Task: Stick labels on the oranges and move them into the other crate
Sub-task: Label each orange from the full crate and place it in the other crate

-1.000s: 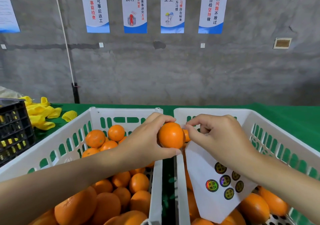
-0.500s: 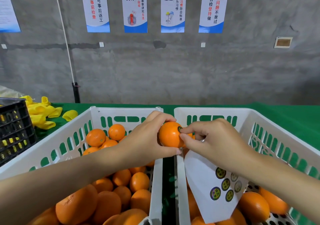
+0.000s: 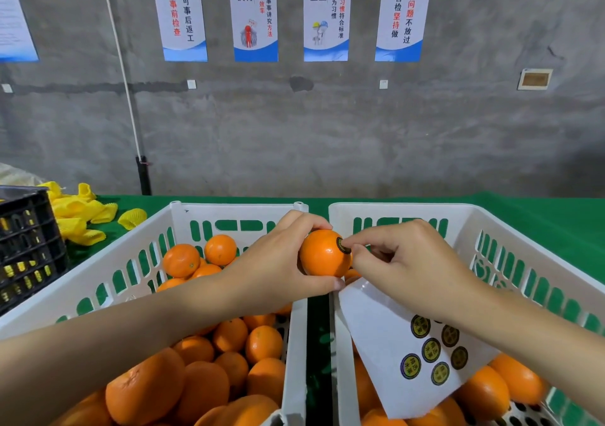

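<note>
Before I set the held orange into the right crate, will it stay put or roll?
The orange is round and smooth, so it will probably roll until it lodges against the oranges already in the right crate. Its peel looks glossy, perhaps slippery; the left hand wraps it with fingers and thumb. It looks firm, holding its shape under that grip.

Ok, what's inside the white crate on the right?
Several oranges on its perforated floor, plus a white label sheet with round stickers below the right hand. Sheet and forearm cover the middle; what lies beneath is hidden.
</note>
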Motion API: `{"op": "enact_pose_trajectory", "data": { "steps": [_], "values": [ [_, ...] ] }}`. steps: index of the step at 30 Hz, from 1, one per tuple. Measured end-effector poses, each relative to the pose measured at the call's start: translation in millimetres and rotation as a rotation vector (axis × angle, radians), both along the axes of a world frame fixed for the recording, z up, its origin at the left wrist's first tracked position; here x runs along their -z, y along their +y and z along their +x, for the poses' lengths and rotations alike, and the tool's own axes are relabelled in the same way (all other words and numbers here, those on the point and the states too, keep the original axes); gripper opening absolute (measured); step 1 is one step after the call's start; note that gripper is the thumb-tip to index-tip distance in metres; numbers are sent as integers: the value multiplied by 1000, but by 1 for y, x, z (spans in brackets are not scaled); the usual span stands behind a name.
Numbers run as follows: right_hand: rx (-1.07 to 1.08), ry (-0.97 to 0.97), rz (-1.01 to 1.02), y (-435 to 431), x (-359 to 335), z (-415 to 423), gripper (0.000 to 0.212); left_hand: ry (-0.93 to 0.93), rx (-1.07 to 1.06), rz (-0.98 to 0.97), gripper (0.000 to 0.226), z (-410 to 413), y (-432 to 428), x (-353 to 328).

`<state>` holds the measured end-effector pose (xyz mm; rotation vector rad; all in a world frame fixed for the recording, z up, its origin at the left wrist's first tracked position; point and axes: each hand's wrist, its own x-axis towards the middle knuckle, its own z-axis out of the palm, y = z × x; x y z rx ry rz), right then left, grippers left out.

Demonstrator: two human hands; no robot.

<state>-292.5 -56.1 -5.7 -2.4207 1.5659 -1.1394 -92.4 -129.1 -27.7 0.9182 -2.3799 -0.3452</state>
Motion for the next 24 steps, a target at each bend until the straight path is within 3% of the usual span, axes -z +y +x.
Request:
{"op": "enact_pose_trajectory", "data": {
  "steps": [8, 15, 19, 24],
  "values": [
    [5, -72, 41, -3, 1, -1, 43, -23, 1, 12, 69, 0, 0, 0],
    [-28, -143, -13, -7, -2, -4, 23, -25, 11, -14, 71, 2, 4, 1],
    [-66, -286, -41, -5, -11, -5, 27, -45, 56, -11, 73, 1, 12, -4],
    [-65, -322, -27, -5, -10, -5, 28, -48, 110, 67, 79, -2, 16, -9]
  ]
}}
